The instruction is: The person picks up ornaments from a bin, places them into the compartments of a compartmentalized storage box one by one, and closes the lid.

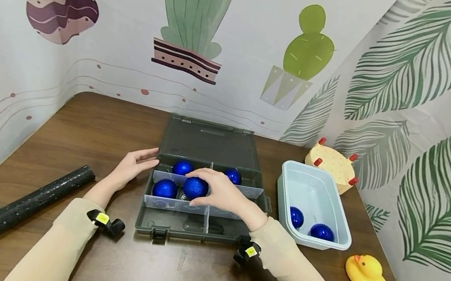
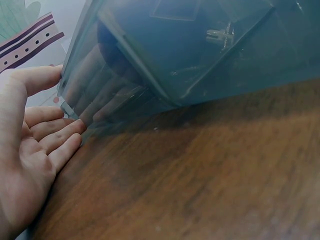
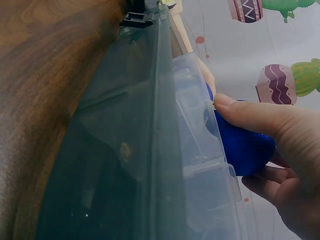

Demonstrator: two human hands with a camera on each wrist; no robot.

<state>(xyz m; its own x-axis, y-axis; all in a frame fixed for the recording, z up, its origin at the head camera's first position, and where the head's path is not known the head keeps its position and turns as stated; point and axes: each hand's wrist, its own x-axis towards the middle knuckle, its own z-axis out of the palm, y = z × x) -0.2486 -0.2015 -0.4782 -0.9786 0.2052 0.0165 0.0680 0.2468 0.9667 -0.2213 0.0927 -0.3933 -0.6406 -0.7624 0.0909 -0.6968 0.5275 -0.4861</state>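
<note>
Right hand (image 1: 224,193) grips glitter blue ball (image 1: 195,188) over the organizer case (image 1: 195,226) middle compartment. Left hand (image 1: 134,163), fingers straight, rests against the case at 9 o'clock. Two balls in tub (image 1: 343,233) at 3 o'clock.

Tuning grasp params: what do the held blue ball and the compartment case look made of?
Blue ball: glitter-coated, likely plastic; grainy sparkle in the right hand. Compartment case: smoky translucent hard plastic, glossy; the left hand fingers show through its wall.

Left hand (image 2: 30,150) against grey case (image 2: 200,50)
</note>
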